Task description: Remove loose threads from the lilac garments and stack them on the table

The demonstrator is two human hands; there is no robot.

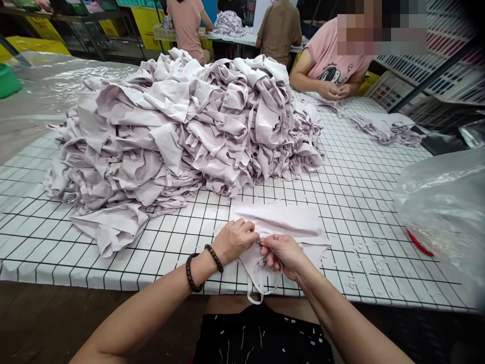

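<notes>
A pale lilac camisole [280,218] with thin straps lies spread on the table edge in front of me. My left hand [235,240] is closed in a pinch over its near part, and two dark bead bracelets circle that wrist. Close against it, my right hand [282,253] pinches too, its other fingers curled. Both sets of fingertips meet at a small bit of the camisole's strap, whose details are too small to make out. Strap loops [255,298] hang below the hands over the table's edge.
A large heap of lilac garments [182,126] fills the table's far left and middle. White snippets [356,247] litter the checked cloth [356,192]. A clear plastic bag [447,202] and a red-handled tool [420,242] are at right. Across the table sits a co-worker [337,55].
</notes>
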